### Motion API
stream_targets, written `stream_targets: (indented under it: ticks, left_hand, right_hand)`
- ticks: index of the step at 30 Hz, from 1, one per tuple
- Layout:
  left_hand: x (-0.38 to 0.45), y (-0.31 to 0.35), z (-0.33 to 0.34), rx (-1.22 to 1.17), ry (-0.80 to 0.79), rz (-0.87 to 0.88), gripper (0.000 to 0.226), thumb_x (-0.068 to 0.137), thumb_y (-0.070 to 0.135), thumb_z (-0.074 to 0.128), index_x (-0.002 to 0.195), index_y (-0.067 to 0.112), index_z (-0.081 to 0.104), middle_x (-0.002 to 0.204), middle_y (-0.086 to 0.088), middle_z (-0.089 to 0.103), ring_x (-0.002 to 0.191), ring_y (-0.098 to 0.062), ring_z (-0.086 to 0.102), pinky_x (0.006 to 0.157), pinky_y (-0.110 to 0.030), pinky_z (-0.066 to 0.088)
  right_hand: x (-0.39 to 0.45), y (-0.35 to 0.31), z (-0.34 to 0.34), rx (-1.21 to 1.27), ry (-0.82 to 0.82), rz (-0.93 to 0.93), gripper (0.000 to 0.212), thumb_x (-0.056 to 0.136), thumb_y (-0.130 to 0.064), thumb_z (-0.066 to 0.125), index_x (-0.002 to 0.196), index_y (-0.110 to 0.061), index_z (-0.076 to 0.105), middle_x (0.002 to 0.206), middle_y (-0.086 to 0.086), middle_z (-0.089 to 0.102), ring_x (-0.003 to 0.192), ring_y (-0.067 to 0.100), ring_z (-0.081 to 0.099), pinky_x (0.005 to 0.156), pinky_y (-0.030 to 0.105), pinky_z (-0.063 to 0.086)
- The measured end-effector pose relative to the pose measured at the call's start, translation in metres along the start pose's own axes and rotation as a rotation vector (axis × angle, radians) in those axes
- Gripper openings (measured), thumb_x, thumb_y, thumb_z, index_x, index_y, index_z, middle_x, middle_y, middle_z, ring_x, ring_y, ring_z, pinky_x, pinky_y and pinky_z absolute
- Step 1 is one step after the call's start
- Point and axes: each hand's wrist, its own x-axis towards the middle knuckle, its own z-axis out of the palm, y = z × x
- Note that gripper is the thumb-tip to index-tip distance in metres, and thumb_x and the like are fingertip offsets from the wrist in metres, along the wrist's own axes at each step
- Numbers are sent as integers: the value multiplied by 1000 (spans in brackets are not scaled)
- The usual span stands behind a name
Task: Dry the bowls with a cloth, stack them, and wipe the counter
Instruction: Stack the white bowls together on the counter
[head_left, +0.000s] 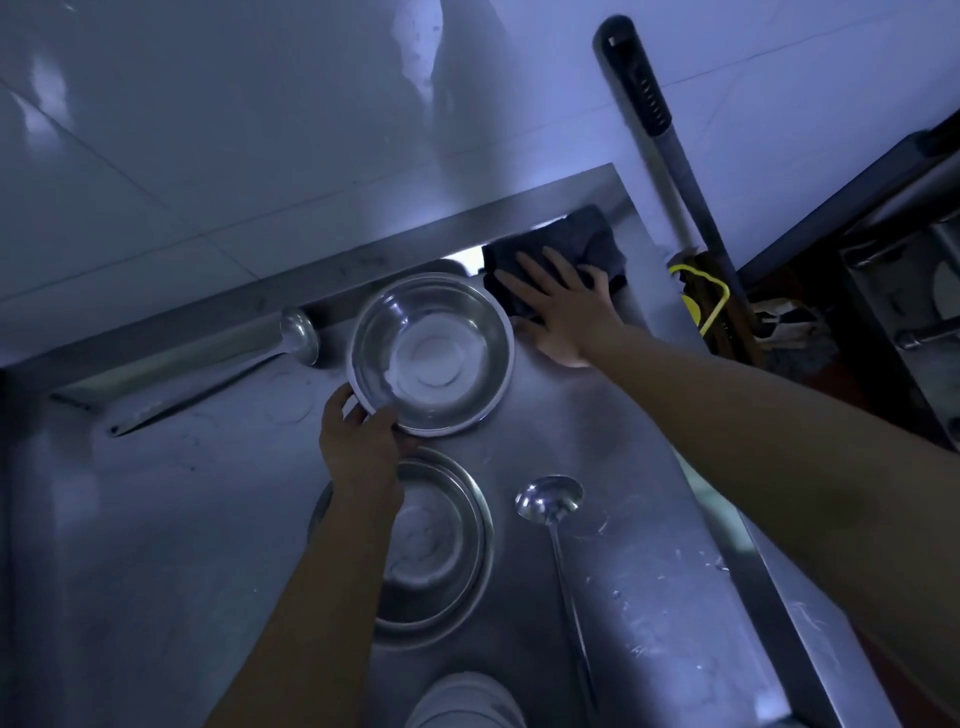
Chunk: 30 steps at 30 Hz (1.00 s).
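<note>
Head view: I see my left hand (358, 441) pinch the rim of 1 steel bowl (431, 353), my right hand (563, 312) pressing flat, fingers straight, on the dark cloth (566, 244)

The counter (156, 519) lies open left of the near bowl (436, 540), a broad bare stretch up to the far ladle (218, 364), which lies slantwise along the raised back ledge (311, 270). The far bowl (431, 353) sits just beyond the near bowl, the gap between them filled by the left hand (358, 436) on its rim. Right of the near bowl a second ladle (556, 525) lies lengthwise, leaving a narrow lane on either side. Beyond it, the right hand (561, 317) and cloth (561, 249) fill the back corner. A pale dish (462, 701) blocks the near edge.
</note>
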Motion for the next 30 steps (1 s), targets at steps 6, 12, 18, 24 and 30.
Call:
stream_targets:
  ticks: [6,12,18,24,30]
  left_hand:
    - [-17,18,-9,-37,-7,-25,53,85,-8,67,126,25,58,101,-18,69,73,-27,65,66,-42,62]
    - [-27,46,-26,-109,-27,38,54,86,-9,66,131,20,56,104,-18,71,77,-20,70,79,-49,63]
    - [-31,48,-50,-90,17,23,55,87,-5,70,132,23,56,110,-18,69,73,-17,70,66,-36,62]
    - [-29,52,-60,-157,53,-28,60,88,-13,62,137,19,52,104,-14,71,94,-27,70,63,-35,61]
    - [-18,63,-36,-129,-1,17,59,86,-10,68,134,21,53,112,-18,69,82,-23,67,72,-43,63]
  right_hand:
    - [-54,-8,3,27,-103,-109,67,90,-64,-3,155,-51,1,169,-13,-1,155,20,-6,118,50,7]
    - [-118,5,39,-143,-70,-410,60,97,-61,14,156,-46,22,167,-10,18,155,24,15,111,64,20]
    - [-45,-34,31,69,34,56,66,95,-72,9,155,-51,-5,168,-8,-11,154,29,-17,111,73,-8]
    - [-13,-89,22,67,-47,-62,61,100,-65,11,155,-48,-8,167,-8,-18,151,30,-26,110,74,-16]
    - [-67,-96,28,92,-151,-320,69,90,-61,4,157,-46,12,167,-13,-9,154,22,-14,115,67,-10]
